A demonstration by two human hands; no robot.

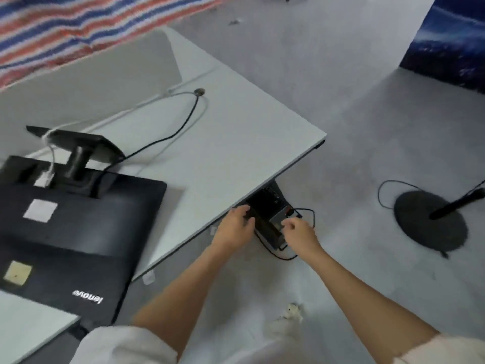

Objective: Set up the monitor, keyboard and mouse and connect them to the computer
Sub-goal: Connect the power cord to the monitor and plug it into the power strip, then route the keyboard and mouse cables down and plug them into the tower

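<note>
Fingers (245, 210) of the left hand (235, 224) are seen curled over the near top edge of the small black desktop computer case (266, 206), which sits on the pale grey floor (341, 101) partly under the corner of the white rectangular desk (236, 132); those of the right hand (299, 229) are bent inward at the case's grey rear panel (279, 219), and whether anything is pinched there cannot be told. At far left, the black flat-panel monitor (78, 232) is laid face down on the desk, its rear turned upward and its black stand (84, 144) pointing away from the viewer. A white cable (52, 151) and a black cable (183, 124) are noted at the monitor's rear, and both are run across the desk to a round cable hole (199, 91). A thin black lead (278, 254) is looped on the floor beside the case. At far right, well apart from the case, a black round base with a slanted pole (430, 222) is recorded on the floor.
</note>
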